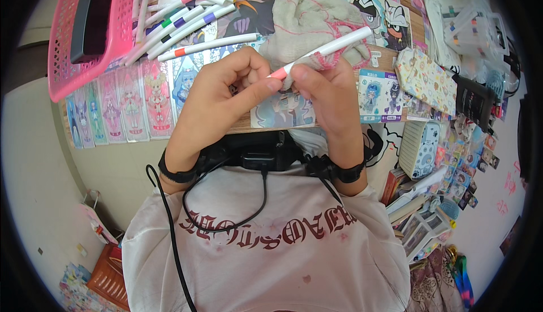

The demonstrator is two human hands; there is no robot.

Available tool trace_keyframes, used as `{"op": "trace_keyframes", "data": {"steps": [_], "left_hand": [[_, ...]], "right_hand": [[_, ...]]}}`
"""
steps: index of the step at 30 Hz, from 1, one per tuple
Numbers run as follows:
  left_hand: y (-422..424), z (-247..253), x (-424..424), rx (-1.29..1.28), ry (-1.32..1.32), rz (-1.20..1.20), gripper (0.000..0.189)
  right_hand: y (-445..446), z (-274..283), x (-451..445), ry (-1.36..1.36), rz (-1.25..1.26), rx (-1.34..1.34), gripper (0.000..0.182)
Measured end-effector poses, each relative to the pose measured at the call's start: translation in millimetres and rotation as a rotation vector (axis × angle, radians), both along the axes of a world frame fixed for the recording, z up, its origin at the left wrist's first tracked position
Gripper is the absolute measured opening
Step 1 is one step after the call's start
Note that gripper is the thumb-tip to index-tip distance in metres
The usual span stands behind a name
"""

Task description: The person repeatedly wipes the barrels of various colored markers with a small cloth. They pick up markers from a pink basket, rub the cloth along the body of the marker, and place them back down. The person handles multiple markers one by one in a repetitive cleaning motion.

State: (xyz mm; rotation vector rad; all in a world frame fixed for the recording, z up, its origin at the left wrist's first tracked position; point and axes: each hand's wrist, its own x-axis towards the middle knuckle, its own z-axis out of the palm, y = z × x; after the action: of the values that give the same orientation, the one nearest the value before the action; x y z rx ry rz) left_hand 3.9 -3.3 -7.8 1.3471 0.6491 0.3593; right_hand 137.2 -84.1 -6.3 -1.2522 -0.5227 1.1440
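Observation:
Between my hands lies a slanted white marker pen [345, 43] with a salmon-pink band near its lower left end. My left hand [233, 93] pinches that banded end between thumb and fingers. Around the barrel, my right hand [324, 87] grips the marker together with an edge of a grey cloth with pink stitching [301, 28]. The rest of the cloth lies bunched on the table beyond. A white marker with an orange-red band [212, 45] rests just past my left hand. Farther left is a loose pile of white markers [186, 19] with bands of various colours.
A pink perforated basket [121, 28] holding a dark case [91, 23] stands at the left. Character cards [159, 104] line the table's front edge. On the right are a patterned pouch [426, 81], a clear plastic container [475, 30] and a cream basket [420, 149]. A black cable [172, 235] crosses my shirt.

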Motion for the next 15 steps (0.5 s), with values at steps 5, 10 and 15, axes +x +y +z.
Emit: {"op": "trace_keyframes", "data": {"steps": [5,10,15], "left_hand": [[6,7,-4,-0.03,0.054,-0.101,0.016],[6,2,-4,-0.033,0.012,-0.091,0.017],[1,-2,-2,-0.048,-0.013,-0.067,0.017]], "right_hand": [[-10,-20,16,0.367,-0.23,0.261,0.022],[-7,-19,15,0.307,-0.189,0.232,0.021],[-3,-6,0,-0.042,0.082,0.076,0.005]]}}
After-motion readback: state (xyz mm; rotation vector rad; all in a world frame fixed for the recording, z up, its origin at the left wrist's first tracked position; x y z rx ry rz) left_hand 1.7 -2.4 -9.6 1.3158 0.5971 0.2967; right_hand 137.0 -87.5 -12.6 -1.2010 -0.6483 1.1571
